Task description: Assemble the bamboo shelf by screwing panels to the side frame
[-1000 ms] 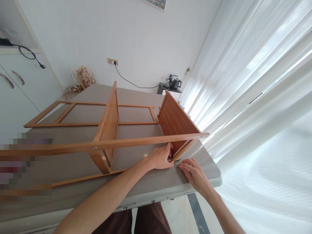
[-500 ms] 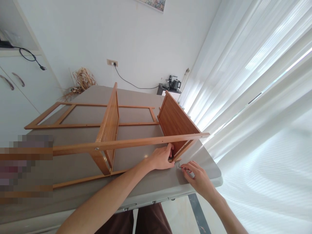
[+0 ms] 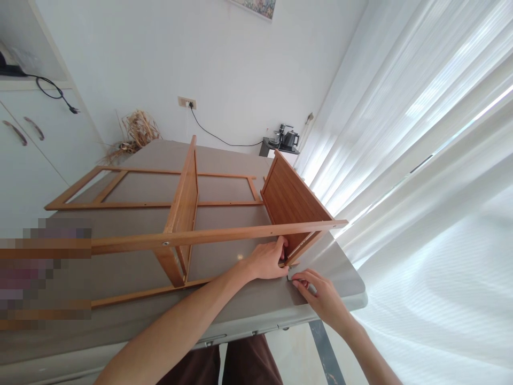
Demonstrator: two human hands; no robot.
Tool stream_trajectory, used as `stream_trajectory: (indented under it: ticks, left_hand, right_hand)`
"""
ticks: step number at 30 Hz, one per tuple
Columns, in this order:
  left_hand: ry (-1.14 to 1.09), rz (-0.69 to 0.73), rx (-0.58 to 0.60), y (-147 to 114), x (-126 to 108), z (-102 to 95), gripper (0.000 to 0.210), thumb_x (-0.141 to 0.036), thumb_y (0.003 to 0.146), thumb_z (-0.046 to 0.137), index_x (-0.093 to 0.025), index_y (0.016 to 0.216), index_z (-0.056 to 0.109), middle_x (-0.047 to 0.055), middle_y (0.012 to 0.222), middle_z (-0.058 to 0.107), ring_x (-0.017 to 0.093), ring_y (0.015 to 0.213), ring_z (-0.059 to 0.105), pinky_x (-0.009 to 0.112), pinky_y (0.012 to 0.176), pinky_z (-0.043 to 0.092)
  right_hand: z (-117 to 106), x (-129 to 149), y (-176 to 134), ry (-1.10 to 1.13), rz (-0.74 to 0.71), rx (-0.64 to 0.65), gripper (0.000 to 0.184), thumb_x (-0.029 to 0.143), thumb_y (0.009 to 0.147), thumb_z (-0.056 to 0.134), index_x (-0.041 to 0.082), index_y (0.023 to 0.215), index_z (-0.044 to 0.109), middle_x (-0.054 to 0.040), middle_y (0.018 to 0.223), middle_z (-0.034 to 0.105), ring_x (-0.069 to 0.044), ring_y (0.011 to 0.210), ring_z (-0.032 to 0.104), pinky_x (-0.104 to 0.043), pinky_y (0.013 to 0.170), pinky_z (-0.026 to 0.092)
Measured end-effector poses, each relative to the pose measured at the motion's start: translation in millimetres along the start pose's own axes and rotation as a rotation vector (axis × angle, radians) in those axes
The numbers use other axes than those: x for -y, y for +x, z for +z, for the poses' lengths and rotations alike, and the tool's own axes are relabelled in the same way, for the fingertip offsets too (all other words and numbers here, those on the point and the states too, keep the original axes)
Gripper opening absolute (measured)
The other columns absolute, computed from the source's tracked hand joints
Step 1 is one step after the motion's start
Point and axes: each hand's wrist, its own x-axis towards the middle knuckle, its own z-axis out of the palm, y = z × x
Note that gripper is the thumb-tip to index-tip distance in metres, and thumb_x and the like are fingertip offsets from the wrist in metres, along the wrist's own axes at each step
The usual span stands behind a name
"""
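A wooden shelf frame lies on its side across the table, with two upright boards standing in it. My left hand is closed round the lower near corner of the right-hand board, thumb and fingers on the wood; some fingertips are hidden. Just right of that corner, my right hand pinches a small bent hex key. The key's short end is beside a small screw at the end of the lower rail, but contact is too small to make out.
A second flat wooden frame lies farther back on the grey tabletop. Dried stalks sit at the table's far left corner. A kettle stands on a black stand behind, and white curtains hang on the right.
My right hand has moved slightly left, bringing the hex key closer to the frame's corner. My left hand keeps its grip there. The view has shifted a little.
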Motion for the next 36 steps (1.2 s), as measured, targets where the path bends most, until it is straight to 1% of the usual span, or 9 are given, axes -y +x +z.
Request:
stream_trajectory:
  ticks: [2, 4, 8, 13, 17, 20, 29, 33, 36]
  left_hand:
    - [0.005, -0.005, 0.000, 0, 0, -0.4, 0.046, -0.037, 0.073, 0.065, -0.025, 0.109, 0.038, 0.000, 0.096, 0.066, 0.021, 0.082, 0.065, 0.030, 0.066, 0.046]
    - [0.009, -0.012, 0.008, 0, -1, -1.2, 0.046, -0.037, 0.074, 0.065, -0.024, 0.109, 0.037, 0.000, 0.097, 0.066, 0.021, 0.082, 0.066, 0.030, 0.065, 0.046]
    - [0.006, -0.014, 0.020, 0, -1, -2.4, 0.046, -0.038, 0.074, 0.064, -0.025, 0.109, 0.038, 0.001, 0.098, 0.067, 0.022, 0.084, 0.066, 0.031, 0.066, 0.046]
    - [0.000, -0.026, 0.011, 0, 0, -0.7, 0.046, -0.038, 0.074, 0.064, -0.024, 0.110, 0.039, 0.001, 0.098, 0.067, 0.022, 0.083, 0.066, 0.032, 0.068, 0.047]
    - [-0.001, -0.018, 0.000, 1, 0, 0.6, 0.047, -0.038, 0.074, 0.065, -0.024, 0.110, 0.039, 0.001, 0.097, 0.067, 0.022, 0.083, 0.066, 0.031, 0.067, 0.047]
    - [0.001, -0.023, -0.002, 0, -1, 0.1, 0.047, -0.038, 0.074, 0.065, -0.024, 0.109, 0.038, 0.000, 0.097, 0.067, 0.022, 0.082, 0.067, 0.031, 0.064, 0.046]
    - [0.026, -0.041, 0.042, 0, -4, -4.1, 0.045, -0.037, 0.076, 0.064, -0.024, 0.110, 0.037, 0.002, 0.100, 0.068, 0.022, 0.092, 0.067, 0.031, 0.069, 0.048]
    - [0.033, -0.044, 0.051, 0, -4, -4.2, 0.046, -0.038, 0.075, 0.065, -0.023, 0.109, 0.037, 0.002, 0.101, 0.068, 0.022, 0.091, 0.067, 0.031, 0.069, 0.048]
    - [0.021, -0.039, 0.041, 0, -4, -3.6, 0.046, -0.038, 0.075, 0.065, -0.024, 0.109, 0.037, 0.002, 0.100, 0.068, 0.022, 0.090, 0.067, 0.031, 0.069, 0.048]
  right_hand:
    - [3, -3, -1, 0.021, 0.014, -0.042, 0.023, 0.038, 0.098, 0.046, 0.026, 0.097, 0.065, -0.0025, 0.091, 0.064, -0.015, 0.078, 0.061, -0.025, 0.066, 0.050]
    - [5, -7, -3, 0.040, 0.055, -0.081, 0.024, 0.041, 0.098, 0.046, 0.025, 0.097, 0.064, -0.0029, 0.090, 0.065, -0.016, 0.077, 0.061, -0.024, 0.061, 0.049]
    - [4, -14, -6, 0.040, 0.122, -0.106, 0.024, 0.044, 0.096, 0.049, 0.025, 0.101, 0.063, -0.0017, 0.084, 0.065, -0.015, 0.071, 0.059, -0.022, 0.051, 0.045]
    - [1, -14, -3, -0.049, 0.039, -0.122, 0.019, 0.038, 0.098, 0.047, 0.025, 0.097, 0.062, -0.0020, 0.086, 0.062, -0.015, 0.074, 0.059, -0.023, 0.054, 0.046]
    - [4, -12, 0, -0.099, -0.094, -0.117, 0.019, 0.031, 0.101, 0.041, 0.025, 0.100, 0.058, -0.0029, 0.089, 0.062, -0.017, 0.081, 0.059, -0.029, 0.071, 0.050]
    - [5, -11, 0, -0.116, -0.146, -0.111, 0.019, 0.027, 0.102, 0.037, 0.025, 0.099, 0.056, -0.0035, 0.091, 0.062, -0.018, 0.086, 0.059, -0.032, 0.076, 0.049]
    - [8, -14, -1, -0.153, -0.176, -0.100, 0.020, 0.024, 0.102, 0.036, 0.025, 0.102, 0.056, -0.0040, 0.092, 0.063, -0.019, 0.087, 0.058, -0.032, 0.075, 0.048]
    - [8, -10, 0, -0.166, -0.164, -0.121, 0.021, 0.026, 0.103, 0.036, 0.024, 0.101, 0.056, -0.0041, 0.091, 0.063, -0.019, 0.085, 0.058, -0.033, 0.075, 0.048]
    - [5, -5, 2, -0.169, -0.164, -0.112, 0.021, 0.025, 0.103, 0.035, 0.024, 0.101, 0.056, -0.0042, 0.091, 0.062, -0.019, 0.084, 0.058, -0.033, 0.075, 0.049]
